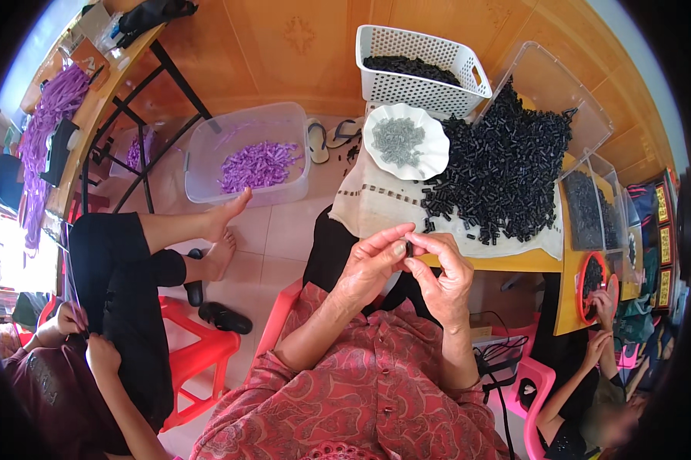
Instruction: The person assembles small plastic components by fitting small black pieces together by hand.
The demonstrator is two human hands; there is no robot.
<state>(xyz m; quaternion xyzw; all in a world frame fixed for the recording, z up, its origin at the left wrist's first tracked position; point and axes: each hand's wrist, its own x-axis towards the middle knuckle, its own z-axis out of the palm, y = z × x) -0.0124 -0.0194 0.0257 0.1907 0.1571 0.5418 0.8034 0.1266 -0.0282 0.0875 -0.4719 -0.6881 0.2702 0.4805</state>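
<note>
1. At frame centre, my left hand (370,264) and right hand (443,270) pinch one small black piece (409,248) between the fingers.
2. It looks light, stiff and probably plastic; it's too small to be sure. It wants holding by the ends.
3. Upper right, a heap of black pieces (506,165) lies on the cream cloth (376,203); grey bits fill a scalloped white dish (407,142).
</note>
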